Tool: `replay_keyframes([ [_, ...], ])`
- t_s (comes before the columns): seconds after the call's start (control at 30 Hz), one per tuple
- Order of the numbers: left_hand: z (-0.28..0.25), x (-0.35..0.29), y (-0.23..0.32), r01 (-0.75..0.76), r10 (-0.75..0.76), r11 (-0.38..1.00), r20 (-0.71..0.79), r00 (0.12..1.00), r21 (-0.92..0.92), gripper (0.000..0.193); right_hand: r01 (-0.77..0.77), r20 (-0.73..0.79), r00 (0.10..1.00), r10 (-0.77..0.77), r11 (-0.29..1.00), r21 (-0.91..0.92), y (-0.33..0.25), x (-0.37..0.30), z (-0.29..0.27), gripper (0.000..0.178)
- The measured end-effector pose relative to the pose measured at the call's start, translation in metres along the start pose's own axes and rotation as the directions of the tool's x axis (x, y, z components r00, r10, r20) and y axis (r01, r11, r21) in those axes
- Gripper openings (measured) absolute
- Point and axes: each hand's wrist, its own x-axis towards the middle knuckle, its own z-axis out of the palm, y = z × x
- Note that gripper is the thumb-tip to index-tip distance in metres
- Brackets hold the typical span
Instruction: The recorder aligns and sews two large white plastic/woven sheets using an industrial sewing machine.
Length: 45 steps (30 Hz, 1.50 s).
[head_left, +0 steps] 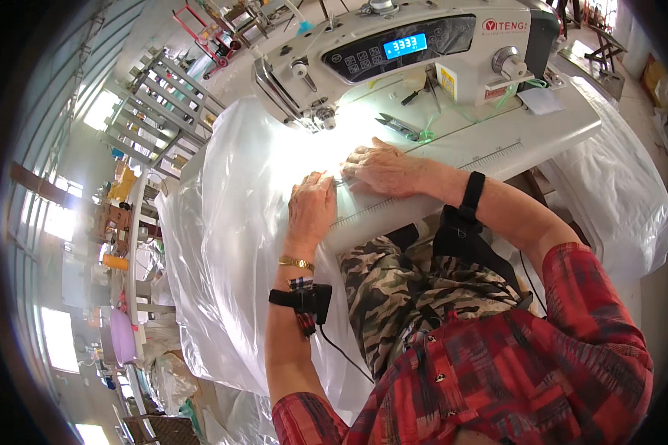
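A white sewing machine point(393, 67) stands in front of me, its lit needle area point(321, 122) just beyond my hands. A large clear plastic sheet point(223, 222) lies under the needle side and drapes over the left table edge. My left hand point(312, 206) is closed on the sheet, fingers bent, close to the table's front edge. Right beside it, my right hand point(384, 170) is closed over the sheet's edge with its fingers pressed together. Strong glare washes out the material at the fingertips. Thread snips point(399, 126) lie on the table beyond my right hand.
A ruler scale point(490, 154) runs along the table's front. Green thread point(427, 133) trails by the snips. More clear plastic point(616, 185) hangs at the right. A grey rack point(163, 107) stands far left. Cables hang from the straps on my arms.
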Motion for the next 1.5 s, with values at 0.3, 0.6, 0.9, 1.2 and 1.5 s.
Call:
replay_keyframes([
  [0.3, 0.015, 0.028, -0.045, 0.007, -0.008, 1.000, 0.037, 0.999, 0.030, 0.015, -0.045, -0.089, 0.995, 0.036, 0.993, -0.107, 0.007, 0.011, 0.006, 0.031],
  [0.6, 0.029, 0.038, -0.068, 0.015, 0.005, 0.994, -0.184, 0.983, 0.107, 0.020, -0.455, -0.492, 0.813, 0.313, 0.868, -0.200, 0.029, -0.013, 0.004, 0.049],
  [0.9, 0.026, 0.022, -0.067, 0.255, -0.239, 0.966, -0.225, 0.945, 0.042, 0.011, -0.602, -0.377, 0.786, 0.489, 0.744, -0.291, 0.031, -0.013, 0.002, 0.016],
  [1.2, 0.015, -0.007, -0.055, 0.328, -0.297, 0.939, -0.236, 0.925, 0.106, 0.008, -0.278, -0.341, 0.899, 0.276, 0.960, 0.047, -0.005, -0.003, 0.004, 0.015],
  [1.5, 0.007, -0.012, -0.051, 0.292, -0.277, 0.956, -0.275, 0.921, 0.015, 0.007, -0.272, -0.235, 0.944, 0.234, 0.951, -0.147, -0.007, 0.040, 0.021, 0.019],
])
